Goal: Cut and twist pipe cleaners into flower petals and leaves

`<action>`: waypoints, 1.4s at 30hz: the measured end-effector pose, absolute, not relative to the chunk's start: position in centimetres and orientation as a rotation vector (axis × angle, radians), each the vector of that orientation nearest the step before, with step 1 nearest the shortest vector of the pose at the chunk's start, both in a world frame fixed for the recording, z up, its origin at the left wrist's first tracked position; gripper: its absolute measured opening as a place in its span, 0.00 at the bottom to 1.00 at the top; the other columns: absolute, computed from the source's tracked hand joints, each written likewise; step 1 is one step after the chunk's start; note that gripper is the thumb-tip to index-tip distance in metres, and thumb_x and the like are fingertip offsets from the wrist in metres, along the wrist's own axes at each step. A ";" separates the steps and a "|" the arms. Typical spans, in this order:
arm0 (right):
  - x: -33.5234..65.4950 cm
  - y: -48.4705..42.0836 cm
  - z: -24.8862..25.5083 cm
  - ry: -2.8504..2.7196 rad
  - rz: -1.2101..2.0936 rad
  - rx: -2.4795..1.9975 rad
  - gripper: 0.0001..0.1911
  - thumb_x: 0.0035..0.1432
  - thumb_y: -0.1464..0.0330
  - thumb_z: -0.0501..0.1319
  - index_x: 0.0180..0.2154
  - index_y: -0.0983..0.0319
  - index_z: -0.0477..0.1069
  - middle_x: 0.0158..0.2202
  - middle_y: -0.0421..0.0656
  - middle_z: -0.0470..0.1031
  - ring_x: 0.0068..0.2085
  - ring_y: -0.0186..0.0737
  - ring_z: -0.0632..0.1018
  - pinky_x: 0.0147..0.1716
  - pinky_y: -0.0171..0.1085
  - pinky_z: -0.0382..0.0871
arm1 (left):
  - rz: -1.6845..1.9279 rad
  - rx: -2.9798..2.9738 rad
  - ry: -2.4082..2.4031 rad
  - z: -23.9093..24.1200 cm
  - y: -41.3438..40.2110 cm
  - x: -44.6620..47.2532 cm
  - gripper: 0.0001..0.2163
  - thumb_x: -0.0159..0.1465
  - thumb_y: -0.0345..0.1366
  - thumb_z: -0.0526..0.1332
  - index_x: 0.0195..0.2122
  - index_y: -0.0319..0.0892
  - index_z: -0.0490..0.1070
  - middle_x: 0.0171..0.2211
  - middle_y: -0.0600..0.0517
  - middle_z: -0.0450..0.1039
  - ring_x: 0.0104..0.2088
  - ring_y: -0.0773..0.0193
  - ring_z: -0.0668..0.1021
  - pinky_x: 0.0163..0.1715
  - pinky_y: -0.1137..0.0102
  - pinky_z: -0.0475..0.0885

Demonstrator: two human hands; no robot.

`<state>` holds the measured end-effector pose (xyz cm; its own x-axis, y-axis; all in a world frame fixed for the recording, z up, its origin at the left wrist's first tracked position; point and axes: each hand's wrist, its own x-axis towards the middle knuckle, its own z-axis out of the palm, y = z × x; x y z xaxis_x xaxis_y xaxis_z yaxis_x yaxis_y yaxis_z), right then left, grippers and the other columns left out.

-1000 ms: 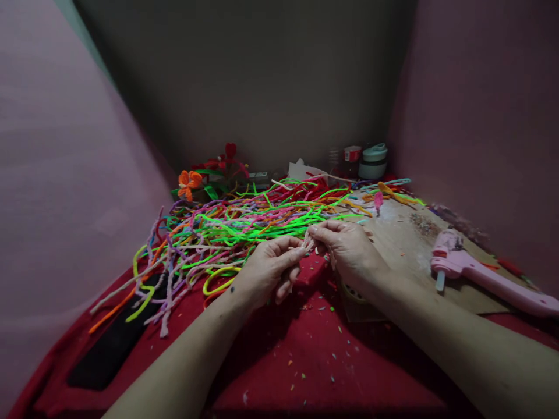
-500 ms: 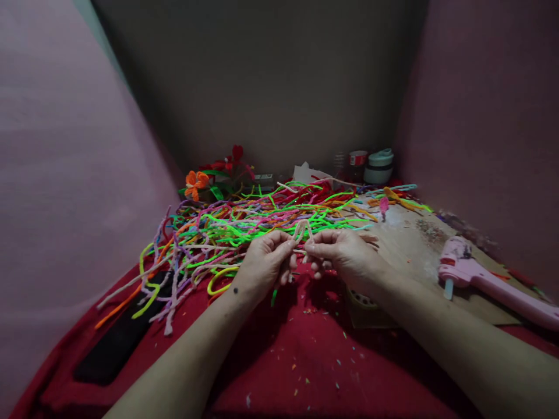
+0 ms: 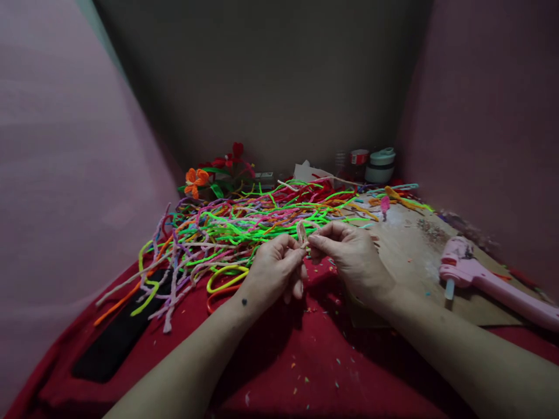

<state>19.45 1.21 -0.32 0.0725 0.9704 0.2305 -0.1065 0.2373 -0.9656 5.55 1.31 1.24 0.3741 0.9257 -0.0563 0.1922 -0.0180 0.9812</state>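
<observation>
A pale pink pipe cleaner [image 3: 301,231], bent into a loop, stands up between my two hands. My left hand [image 3: 280,262] pinches it low down with thumb and forefinger. Close beside it, my right hand [image 3: 345,247] is closed on the same pipe cleaner, its fingertips almost touching the left ones. Behind both hands spreads a heap of loose pipe cleaners [image 3: 236,230] in green, pink, orange, purple and white. The yellow and red handles of scissors [image 3: 227,279] show just left of my left hand, partly hidden by the wrist.
A pink glue gun [image 3: 463,265] lies on a brown board [image 3: 406,250] at the right. On the red cloth [image 3: 271,372] are small scraps and a black flat object [image 3: 117,337]. Orange and red pipe-cleaner flowers [image 3: 195,183] and a lidded cup [image 3: 379,166] stand at the back.
The pipe cleaner's bend has gone from a wide arch to a narrower loop as my fingertips came together. My left hand has shifted slightly right, uncovering more of the scissors' handles.
</observation>
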 end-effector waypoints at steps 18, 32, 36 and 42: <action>19.0 0.3 -1.2 -1.678 -0.129 -1.021 0.07 0.54 0.75 0.55 0.24 0.63 0.65 0.23 0.43 0.70 0.25 0.36 0.70 0.28 0.35 0.63 | 0.887 1.580 1.196 0.8 0.9 6.0 0.09 0.58 0.38 0.54 0.24 0.41 0.59 0.13 0.58 0.66 0.09 0.68 0.69 0.04 0.79 0.58; 19.7 1.6 -0.8 -1.261 1.145 -1.071 0.09 0.47 0.66 0.61 0.22 0.64 0.66 0.17 0.36 0.66 0.19 0.30 0.66 0.19 0.32 0.58 | 0.923 1.549 1.135 0.3 1.1 6.1 0.08 0.59 0.40 0.55 0.29 0.41 0.61 0.17 0.56 0.69 0.11 0.69 0.70 0.06 0.78 0.61; 19.9 1.9 -1.2 -1.198 1.327 -0.982 0.11 0.45 0.64 0.64 0.21 0.64 0.66 0.17 0.36 0.66 0.18 0.29 0.66 0.19 0.32 0.58 | 0.905 1.499 1.088 0.4 1.1 6.0 0.09 0.60 0.40 0.53 0.27 0.40 0.61 0.13 0.56 0.67 0.09 0.69 0.68 0.08 0.78 0.62; 19.9 1.8 -1.2 -1.221 1.279 -0.921 0.11 0.46 0.65 0.64 0.21 0.64 0.65 0.19 0.37 0.68 0.21 0.31 0.68 0.24 0.33 0.61 | 0.838 1.255 0.865 0.4 1.9 5.4 0.13 0.60 0.43 0.54 0.26 0.37 0.63 0.14 0.52 0.69 0.10 0.69 0.69 0.08 0.76 0.64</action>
<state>19.86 1.85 -1.24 -0.1090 0.9840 0.1406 -0.1858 0.1188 -0.9754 5.38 1.88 0.40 0.4401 0.8940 -0.0837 -0.0562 0.1205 0.9911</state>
